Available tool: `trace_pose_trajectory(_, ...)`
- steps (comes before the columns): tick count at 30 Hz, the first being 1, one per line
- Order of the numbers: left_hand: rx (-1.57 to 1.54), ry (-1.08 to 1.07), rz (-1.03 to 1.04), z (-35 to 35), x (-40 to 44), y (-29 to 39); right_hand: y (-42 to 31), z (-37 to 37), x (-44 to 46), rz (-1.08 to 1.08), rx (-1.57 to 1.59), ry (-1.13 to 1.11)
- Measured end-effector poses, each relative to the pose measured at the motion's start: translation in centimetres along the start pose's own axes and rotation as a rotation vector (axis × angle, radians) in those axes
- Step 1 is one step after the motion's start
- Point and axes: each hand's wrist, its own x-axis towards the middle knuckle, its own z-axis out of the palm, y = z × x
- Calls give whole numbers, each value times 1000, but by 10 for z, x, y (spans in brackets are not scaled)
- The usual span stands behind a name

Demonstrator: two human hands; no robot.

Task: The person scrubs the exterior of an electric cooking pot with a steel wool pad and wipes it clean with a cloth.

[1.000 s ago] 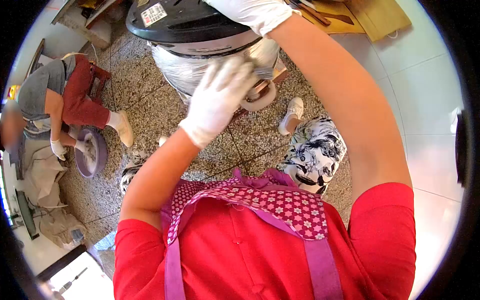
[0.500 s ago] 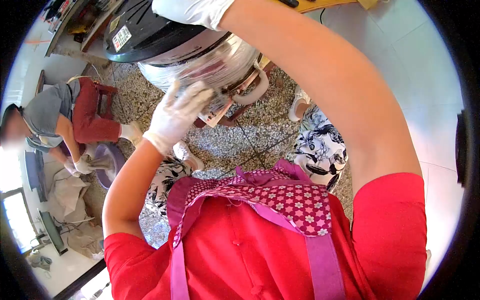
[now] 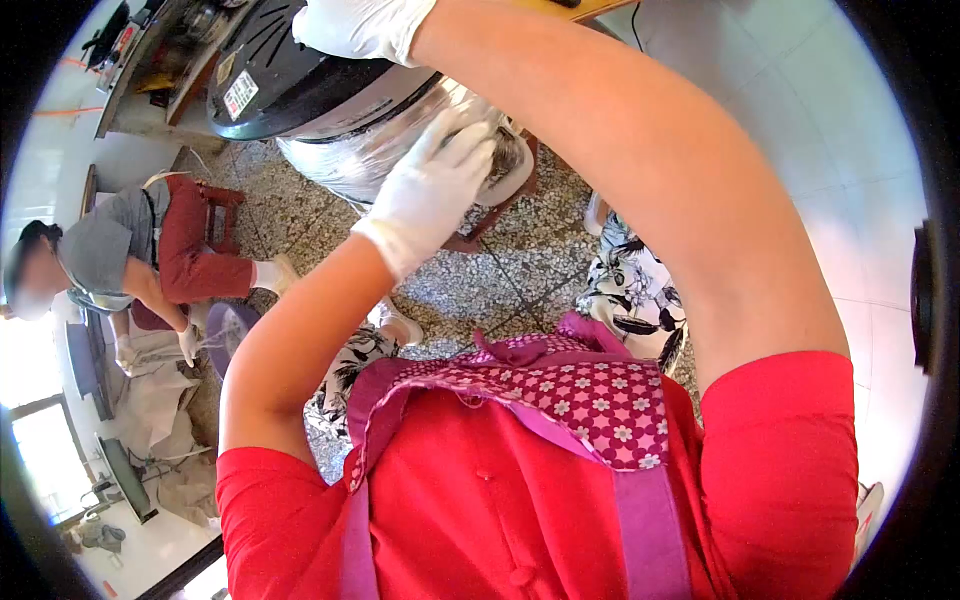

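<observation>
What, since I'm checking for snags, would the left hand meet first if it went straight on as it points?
Probably the film-wrapped container; depth is unclear, and the left hand may be touching it.

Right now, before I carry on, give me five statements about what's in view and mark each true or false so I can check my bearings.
1. The right hand is on the black top of the appliance. True.
2. The left hand is bare. False: it wears a white glove.
3. The sticker is on the black top. True.
4. The co-worker is standing upright. False: the co-worker is seated and leaning forward, by a purple basin.
5. The body below the black top is wrapped in clear film. True.
</observation>
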Motion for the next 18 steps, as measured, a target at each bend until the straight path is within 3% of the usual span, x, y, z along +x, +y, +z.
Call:
trace_pose_trajectory(1,-40,103,7,8,-19,-2,0,1,0,20,5,1)
trace_pose_trajectory(3,129,36,14,23,-64,-11,0,1,-2,9,15,9)
trace_pose_trajectory(8,69,-53,-168,42,-132,-39,0,7,-1,-49,-17,18)
trace_pose_trajectory(9,73,-57,-170,40,-124,-38,-1,7,-1,-51,-12,21)
trace_pose_trajectory(11,-53,175,-99,23,-79,-28,-1,3,-2,-32,-37,6)
trace_pose_trajectory(15,-119,207,-113,6,16,2,2,-5,-8,-106,-148,-24)
trace_pose_trajectory(18,-161,209,-129,-7,28,-2,6,3,-2,-93,-158,45)
